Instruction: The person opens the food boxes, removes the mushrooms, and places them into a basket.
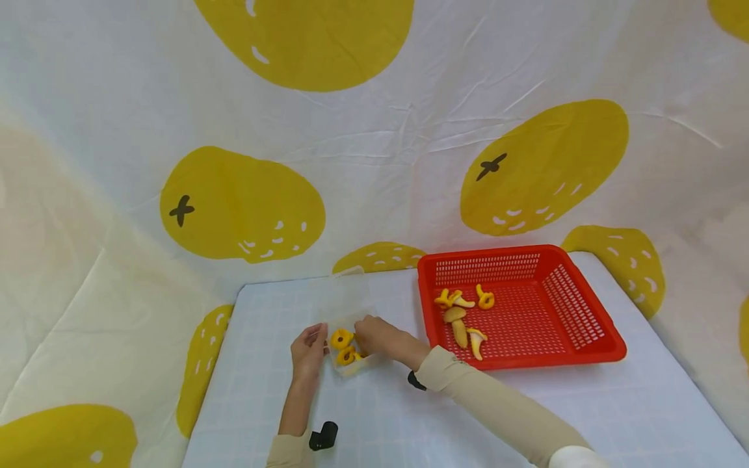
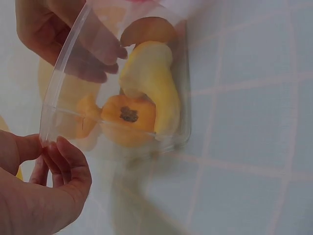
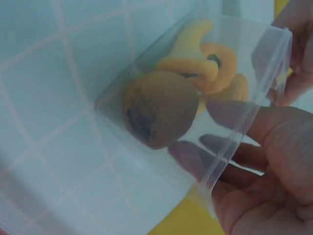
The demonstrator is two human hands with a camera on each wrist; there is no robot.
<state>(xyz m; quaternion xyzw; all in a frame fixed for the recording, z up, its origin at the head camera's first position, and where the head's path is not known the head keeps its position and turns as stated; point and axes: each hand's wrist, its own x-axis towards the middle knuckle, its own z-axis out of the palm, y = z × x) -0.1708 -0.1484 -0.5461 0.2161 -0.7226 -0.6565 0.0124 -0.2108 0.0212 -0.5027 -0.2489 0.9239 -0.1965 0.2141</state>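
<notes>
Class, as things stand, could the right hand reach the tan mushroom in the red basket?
Probably yes: the right hand, partly inside the clear container, is close by, the red basket is open-topped and nothing covers that tan mushroom.

Head view light: falling soft and even, brightening the counter (image 1: 263, 351) and patterned cloth (image 1: 374, 143), its source lying outside the frame
Cloth creases: catching thin, pale highlights
Cloth at the frame sides: softening, its fine detail thinning out
Clear container (image 2: 55, 105): almost dissolving into the pale counter in the head view, its rim glinting faintly in both wrist views
Left wrist view: looking dim, greyish and low in contrast, a blurred shadow spreading over the counter beside the container
Right wrist view: running dim, bluish and hazy, shade darkening the lower left corner
Brown mushroom cap (image 3: 161, 107): showing smudged detail through the plastic
Counter grid: fading into washed-out lines
</notes>
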